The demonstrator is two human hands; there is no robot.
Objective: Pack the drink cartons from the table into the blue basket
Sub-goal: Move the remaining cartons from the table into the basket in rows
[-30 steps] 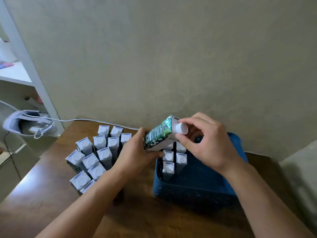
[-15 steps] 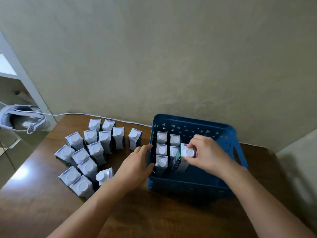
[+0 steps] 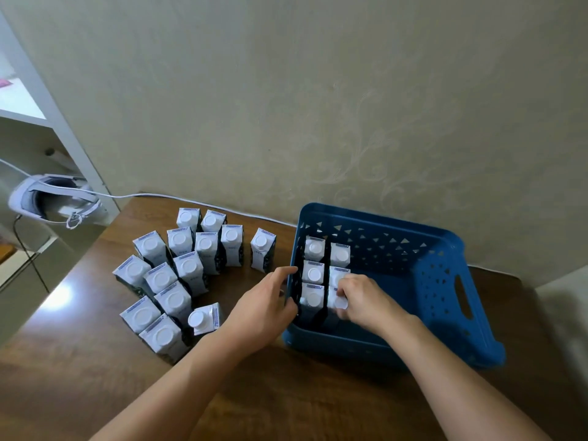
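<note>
While the right hand is gripping a carton inside the basket, its fingers curling round the cap, the left hand is resting open-fingered against the basket's left wall.

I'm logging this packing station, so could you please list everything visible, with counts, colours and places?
Cartons on the table: fifteen, white tops with dark printed sides, clustered left of the basket; one near the front is tilted.
Cartons in the basket: six, same kind, two columns of three at its left end.
Blue basket: one, blue plastic with triangular holes, right part of the table.
Table: one, brown wood, against the wall.
Headset: one, white, on the shelving at left.
Cable: one, white, along the table's back edge.
Left hand: at the basket's left wall, holding no carton.
Right hand: in the basket, grip on the front right carton.
</note>
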